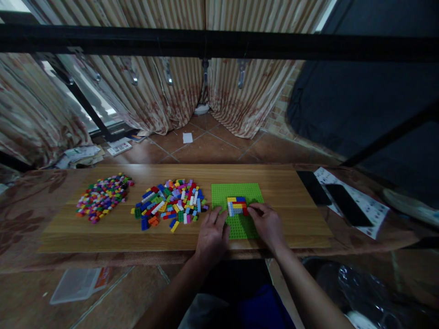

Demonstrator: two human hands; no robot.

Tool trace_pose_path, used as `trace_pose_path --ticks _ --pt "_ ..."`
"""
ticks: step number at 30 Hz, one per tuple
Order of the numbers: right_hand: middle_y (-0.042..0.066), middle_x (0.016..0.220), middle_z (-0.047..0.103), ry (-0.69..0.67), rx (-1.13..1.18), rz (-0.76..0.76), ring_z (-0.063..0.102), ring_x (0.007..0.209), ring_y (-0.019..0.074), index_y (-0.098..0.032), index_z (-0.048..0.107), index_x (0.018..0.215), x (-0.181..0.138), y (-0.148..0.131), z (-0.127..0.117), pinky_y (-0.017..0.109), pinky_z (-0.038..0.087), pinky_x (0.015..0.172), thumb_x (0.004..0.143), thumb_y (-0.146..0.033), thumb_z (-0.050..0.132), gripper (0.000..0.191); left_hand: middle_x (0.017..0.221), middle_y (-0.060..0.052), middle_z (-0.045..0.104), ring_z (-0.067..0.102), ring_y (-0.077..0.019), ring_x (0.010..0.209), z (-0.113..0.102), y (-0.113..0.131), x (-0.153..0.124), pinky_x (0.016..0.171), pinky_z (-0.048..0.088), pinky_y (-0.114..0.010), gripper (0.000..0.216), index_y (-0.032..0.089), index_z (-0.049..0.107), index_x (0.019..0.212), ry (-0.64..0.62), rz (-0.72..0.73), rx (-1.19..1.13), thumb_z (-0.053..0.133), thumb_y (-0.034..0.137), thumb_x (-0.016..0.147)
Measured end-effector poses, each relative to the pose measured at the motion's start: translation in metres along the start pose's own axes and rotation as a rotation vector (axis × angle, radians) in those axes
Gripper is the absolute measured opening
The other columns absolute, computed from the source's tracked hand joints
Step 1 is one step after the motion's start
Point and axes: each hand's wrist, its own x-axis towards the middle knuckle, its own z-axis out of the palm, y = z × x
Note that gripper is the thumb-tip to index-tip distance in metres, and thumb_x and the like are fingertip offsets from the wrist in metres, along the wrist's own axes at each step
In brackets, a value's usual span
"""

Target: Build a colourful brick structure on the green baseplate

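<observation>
A green studded baseplate [222,188] lies on the wooden board, with a small block of building bricks [236,206] in yellow, blue, red, white and light blue on it. My left hand [212,230] rests over the plate's left edge, its fingers spread loosely beside the left side of the bricks. At their right side, my right hand [269,224] has its thumb and fingertips pinched together, close against a red brick. Whatever lies between those fingertips is too small and covered to make out.
Left of the plate spreads a pile of larger loose bricks [171,201]; farther left is a heap of small pieces [103,196]. Two dark phone-like slabs [348,204] and a printed sheet [372,212] lie at the right. A black rail [219,43] crosses above the floor.
</observation>
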Motion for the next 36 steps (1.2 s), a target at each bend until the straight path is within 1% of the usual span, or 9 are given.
trace_pose_path --ticks 6,13,21,26,30,36 --pt "0.006 0.083 0.071 0.0 0.017 0.005 0.064 0.074 0.0202 -0.021 0.073 0.079 0.0 0.002 0.006 0.033 0.048 0.073 0.08 -0.041 0.06 0.024 0.137 -0.014 0.052 0.052 -0.0297 0.112 0.003 0.006 0.004 0.096 0.046 -0.049 0.047 0.019 0.054 0.131 -0.068 0.02 0.047 0.057 0.024 0.084" --pt "0.004 0.08 0.071 -0.041 0.011 0.002 0.064 0.071 0.0191 -0.022 0.072 0.075 0.002 0.002 0.005 0.032 0.047 0.073 0.081 -0.038 0.059 0.021 0.136 -0.013 0.052 0.051 -0.0296 0.112 0.006 0.009 0.006 0.096 0.045 -0.049 0.045 0.019 0.057 0.128 -0.084 0.003 0.079 0.059 0.022 0.083" --pt "0.002 0.071 0.07 -0.115 -0.103 -0.013 0.062 0.064 0.0172 -0.023 0.07 0.07 0.007 0.0 0.002 0.029 0.045 0.066 0.082 -0.037 0.055 0.024 0.136 -0.011 0.052 0.051 -0.0288 0.112 0.007 0.01 0.006 0.096 0.045 -0.05 0.044 0.022 0.055 0.128 -0.086 0.002 0.114 0.057 0.022 0.084" --pt "0.002 0.07 0.069 -0.077 -0.152 -0.023 0.061 0.063 0.0173 -0.024 0.069 0.068 0.006 -0.006 0.001 0.028 0.041 0.061 0.081 -0.035 0.055 0.023 0.136 -0.011 0.052 0.051 -0.0287 0.113 0.008 0.008 0.003 0.096 0.045 -0.05 0.044 0.022 0.054 0.13 -0.063 0.03 0.107 0.054 0.023 0.086" --pt "0.002 0.071 0.07 -0.034 -0.163 -0.032 0.061 0.062 0.0176 -0.024 0.07 0.068 0.001 -0.008 0.004 0.028 0.04 0.059 0.082 -0.036 0.052 0.026 0.136 -0.011 0.052 0.051 -0.0288 0.113 0.007 0.007 0.002 0.096 0.044 -0.05 0.045 0.023 0.053 0.133 -0.054 0.041 0.097 0.053 0.025 0.087" --pt "0.005 0.076 0.072 0.002 -0.176 -0.039 0.062 0.06 0.0192 -0.021 0.072 0.077 -0.001 -0.004 0.001 0.029 0.043 0.059 0.084 -0.041 0.05 0.03 0.138 -0.012 0.051 0.05 -0.029 0.114 0.004 0.008 0.001 0.097 0.043 -0.05 0.047 0.021 0.052 0.134 -0.06 0.038 0.067 0.054 0.027 0.087"
